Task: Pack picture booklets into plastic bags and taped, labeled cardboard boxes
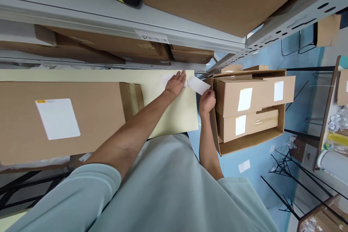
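Left hand [175, 84] flat, palm down, pressing one end of a white label [198, 85] onto a pale yellow board [174, 116]. Right hand [207, 100] pinches the label's free end, which sticks out past the board edge. Long cardboard box [89, 116] with a white sticker lies on the board, left of the hands. Open carton [250, 139] holding labelled boxes sits just right of the right hand. Grey shelf rail [108, 21] above.

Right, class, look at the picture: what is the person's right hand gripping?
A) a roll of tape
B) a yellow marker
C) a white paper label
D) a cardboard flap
C: the right hand pinches the end of a white paper label, while the left hand presses its other end flat on the pale board.
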The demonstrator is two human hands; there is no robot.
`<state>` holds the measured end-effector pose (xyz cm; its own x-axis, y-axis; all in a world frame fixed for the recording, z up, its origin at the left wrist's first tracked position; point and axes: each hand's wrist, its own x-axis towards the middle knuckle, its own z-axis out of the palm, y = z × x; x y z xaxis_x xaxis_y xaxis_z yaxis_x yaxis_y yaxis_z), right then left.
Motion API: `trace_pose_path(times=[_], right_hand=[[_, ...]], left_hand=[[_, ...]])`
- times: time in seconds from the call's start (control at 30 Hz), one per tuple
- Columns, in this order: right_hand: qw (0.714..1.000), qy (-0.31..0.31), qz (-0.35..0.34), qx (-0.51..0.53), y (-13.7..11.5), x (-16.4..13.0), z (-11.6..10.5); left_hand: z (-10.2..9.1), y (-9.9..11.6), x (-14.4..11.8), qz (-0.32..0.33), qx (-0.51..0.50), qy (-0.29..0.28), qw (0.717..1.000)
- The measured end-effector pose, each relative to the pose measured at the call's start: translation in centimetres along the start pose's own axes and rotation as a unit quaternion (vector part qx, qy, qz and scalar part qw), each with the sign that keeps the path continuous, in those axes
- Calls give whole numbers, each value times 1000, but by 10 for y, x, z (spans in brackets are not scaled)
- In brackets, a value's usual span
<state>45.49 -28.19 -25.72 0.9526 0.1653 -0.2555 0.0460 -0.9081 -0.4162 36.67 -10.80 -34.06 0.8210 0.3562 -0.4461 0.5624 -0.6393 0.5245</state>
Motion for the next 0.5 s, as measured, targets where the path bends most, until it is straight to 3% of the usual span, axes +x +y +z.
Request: trace_pose_path(times=[0.13, 0.2, 0.27, 0.33, 0.4, 0.5], right_hand=[[999, 44, 0, 15, 9, -21, -20], [997, 64, -26, 34, 9, -37, -34], [992, 78, -76, 59, 5, -54, -48], [983, 84, -146, 78, -2, -72, -60], [968, 68, -225, 90, -11, -90, -67], [936, -17, -337, 104, -26, -124, -68]], left_hand=[[-4, 2, 3, -7, -9, -8, 1000], [-13, 8, 2, -10, -46, -4, 999], [-26, 21, -10, -18, -105, 35, 994], [-42, 41, -39, -29, -183, 113, 976], [-57, 64, -88, -35, -290, 176, 940], [-75, 93, -180, -40, -499, 170, 849]])
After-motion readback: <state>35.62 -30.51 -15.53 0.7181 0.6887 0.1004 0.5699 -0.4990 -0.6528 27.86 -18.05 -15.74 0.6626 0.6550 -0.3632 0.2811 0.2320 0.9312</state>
